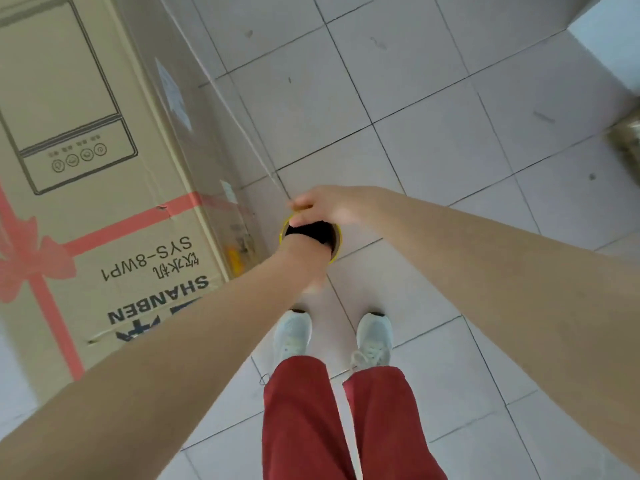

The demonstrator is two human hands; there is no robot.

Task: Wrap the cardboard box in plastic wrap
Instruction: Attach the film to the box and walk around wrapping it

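Plastic film (214, 133) stretched from the roll (311, 233) along the box (86, 220), mid-wrap.
Right hand (323, 204) pinched the roll's rim; the left hand (306, 268) hid its grip; next, probably rounding the box corner.

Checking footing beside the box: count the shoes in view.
2. The left shoe and the right shoe, both white, stand side by side on the tiled floor, toes toward the roll of wrap. The trouser legs cover their heels.
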